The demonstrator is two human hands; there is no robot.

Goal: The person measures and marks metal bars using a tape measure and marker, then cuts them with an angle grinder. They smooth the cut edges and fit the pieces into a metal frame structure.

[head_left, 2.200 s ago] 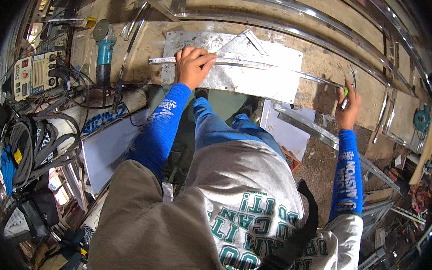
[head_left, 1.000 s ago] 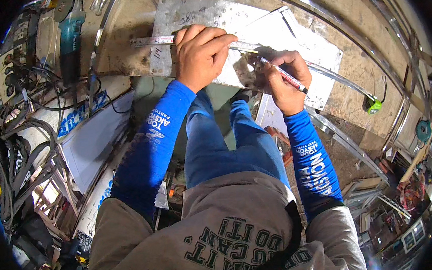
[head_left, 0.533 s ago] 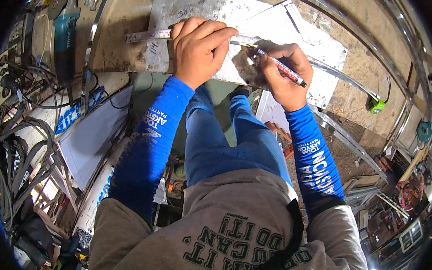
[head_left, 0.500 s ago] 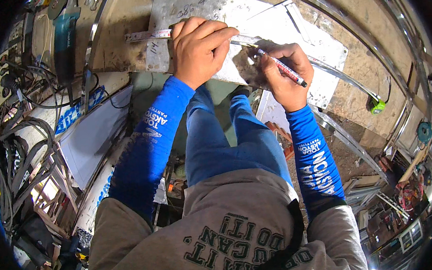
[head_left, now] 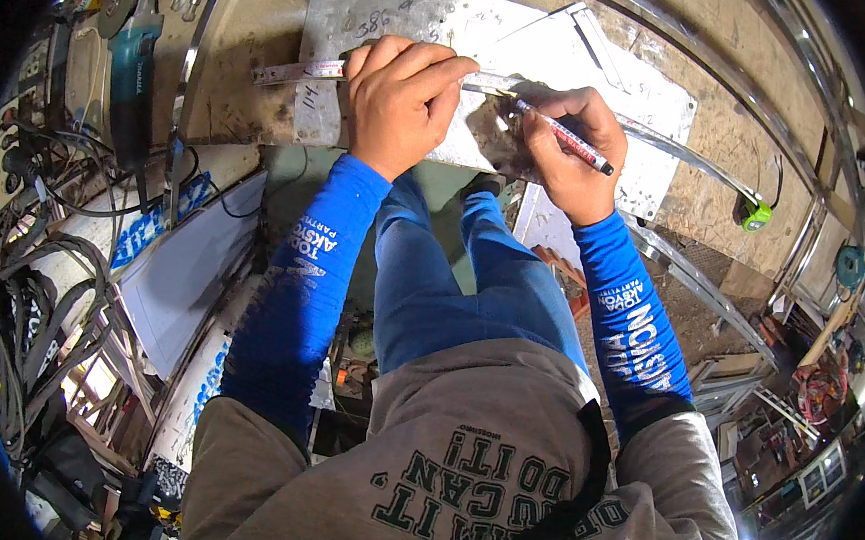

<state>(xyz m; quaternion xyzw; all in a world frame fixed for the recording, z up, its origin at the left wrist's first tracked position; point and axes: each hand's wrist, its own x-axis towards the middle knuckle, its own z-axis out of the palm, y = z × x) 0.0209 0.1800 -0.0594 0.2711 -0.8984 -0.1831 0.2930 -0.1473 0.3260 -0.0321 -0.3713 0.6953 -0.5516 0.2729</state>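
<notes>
Marker (head_left: 569, 140), red-and-white with a black end, sits just right of the upper centre of the frame, clamped between the thumb and fingers of the right hand (head_left: 578, 175), its tip pointing up and left. The tip lies at the near edge of a measuring tape's blade (head_left: 298, 73); whether they touch cannot be told. The left hand (head_left: 401, 107), at the upper centre, lies over the blade with its fingers bent and close together; their undersides are hidden, so I cannot tell whether they pinch it or only press. The blade runs from the upper left, past both hands, down to the green tape case (head_left: 756, 215) at the right. Beneath the hands spreads a pale metal plate (head_left: 645, 85) with dark handwritten marks, lying on a wooden bench (head_left: 725, 154). A set square (head_left: 593, 46) rests on the plate above the right hand. In the upper left a teal angle grinder (head_left: 132, 85) lies near a metal bar, and looped black cables (head_left: 43, 297) crowd the left edge. Blue sleeves (head_left: 636, 316) cover both forearms.
</notes>
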